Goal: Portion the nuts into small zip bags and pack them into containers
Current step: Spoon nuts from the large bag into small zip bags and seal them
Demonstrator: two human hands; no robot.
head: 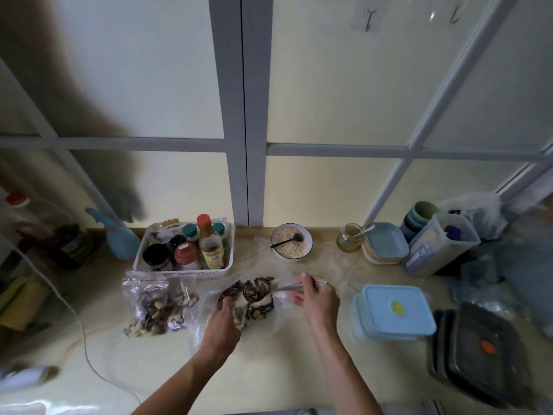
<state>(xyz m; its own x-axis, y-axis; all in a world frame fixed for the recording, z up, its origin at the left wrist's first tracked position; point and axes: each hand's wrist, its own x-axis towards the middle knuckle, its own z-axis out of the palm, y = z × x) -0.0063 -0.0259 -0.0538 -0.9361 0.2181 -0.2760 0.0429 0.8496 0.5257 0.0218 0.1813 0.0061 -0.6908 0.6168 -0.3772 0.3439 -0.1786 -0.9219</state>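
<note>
Loaded spoon over a limp bag mouth

The right hand [317, 295] pinches a metal spoon [269, 290] heaped with mixed nuts; the left hand [226, 320] grips the clear plastic zip bag [209, 307] on the counter. If the bag mouth sags, nuts may likely spill.

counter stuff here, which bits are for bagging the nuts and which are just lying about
For the job:
- clear plastic bag of mixed nuts, held by left hand
- metal spoon, in right hand
- filled small zip bags
- light blue lidded containers

Lying about:
- white basket of jars
- bowl of oats
- stacked blue plates
</note>
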